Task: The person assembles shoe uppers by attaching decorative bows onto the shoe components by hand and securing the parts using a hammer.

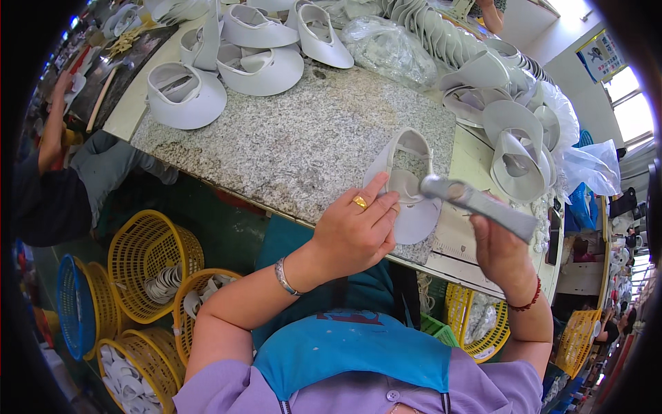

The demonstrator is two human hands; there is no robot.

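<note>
On the speckled granite slab (276, 148) lies a pale grey sun visor (421, 222), its band loop pointing away from me and its brim toward me. My left hand (355, 231) presses down on the visor's left side with fingers closed together over it. A hammer (486, 205), slightly blurred, is in the grip of my right hand (503, 252). The hammer's head is over the visor's right side, near where the brim meets the band; I cannot tell whether it touches.
Several finished-looking visors (186, 96) stand at the slab's far left. More visors (517, 155) pile up at the right, beside a clear plastic bag (389, 52). Yellow baskets (155, 265) with white parts sit on the floor at left. Another person (52, 179) works at far left.
</note>
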